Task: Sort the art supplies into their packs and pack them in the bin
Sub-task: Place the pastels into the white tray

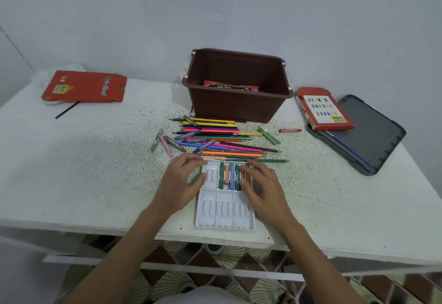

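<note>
A white plastic crayon tray lies near the table's front edge. Several crayons sit in its upper slots. My left hand rests at the tray's upper left corner, fingers bent over its edge. My right hand lies over the crayons on the tray's right side; its fingertips press on them. Beyond the tray lies a pile of coloured pencils and crayons. A brown bin stands behind the pile with a red pack inside.
A red pencil pack lies at the far left with a black pencil beside it. A red crayon box leans on a grey lid at the right. Loose crayons and a red crayon lie nearby.
</note>
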A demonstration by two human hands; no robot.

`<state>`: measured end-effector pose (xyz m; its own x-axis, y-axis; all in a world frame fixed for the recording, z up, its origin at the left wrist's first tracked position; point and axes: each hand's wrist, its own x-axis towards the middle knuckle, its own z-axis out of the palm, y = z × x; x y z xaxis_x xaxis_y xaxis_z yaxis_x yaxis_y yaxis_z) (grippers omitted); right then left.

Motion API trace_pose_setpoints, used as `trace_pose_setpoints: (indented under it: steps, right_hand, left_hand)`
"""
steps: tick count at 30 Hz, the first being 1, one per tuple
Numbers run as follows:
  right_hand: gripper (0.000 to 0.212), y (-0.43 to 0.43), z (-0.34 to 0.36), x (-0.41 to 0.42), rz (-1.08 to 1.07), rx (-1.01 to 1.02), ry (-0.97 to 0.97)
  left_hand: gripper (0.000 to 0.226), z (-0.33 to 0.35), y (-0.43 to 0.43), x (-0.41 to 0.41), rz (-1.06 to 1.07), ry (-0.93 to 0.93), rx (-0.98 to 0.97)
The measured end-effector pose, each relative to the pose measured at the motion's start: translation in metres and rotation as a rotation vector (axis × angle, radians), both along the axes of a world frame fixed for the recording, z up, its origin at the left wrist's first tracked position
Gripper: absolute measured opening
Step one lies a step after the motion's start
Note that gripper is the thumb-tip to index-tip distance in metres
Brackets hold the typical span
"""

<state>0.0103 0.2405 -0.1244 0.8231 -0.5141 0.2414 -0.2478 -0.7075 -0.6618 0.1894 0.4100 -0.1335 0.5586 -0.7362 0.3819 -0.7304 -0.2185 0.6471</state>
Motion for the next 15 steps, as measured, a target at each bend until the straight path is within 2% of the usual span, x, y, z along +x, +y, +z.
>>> trace_pose_setpoints:
  steps: [2,5,11,15]
  right_hand:
    - [0.034,-0.008,0.006,0.004,-0.031,0.072,-0.041]
    - [0.032,-0.028,0.011,0.012,-0.138,0.049,-0.054]
    - [0.03,-0.058,0.018,0.022,-0.36,-0.222,0.009]
    - [0.029,-0.075,0.027,0.037,-0.305,-0.344,0.074]
  left_hand:
    - [0.041,0.0,0.0,0.0,0.006,0.043,-0.004]
    - [0.042,0.0,0.0,0.0,0.008,0.066,0.004]
    - [0.042,-0.002,0.0,0.001,0.0,0.079,0.019]
    - [0.044,-0.002,0.0,0.0,0.001,0.076,0.035]
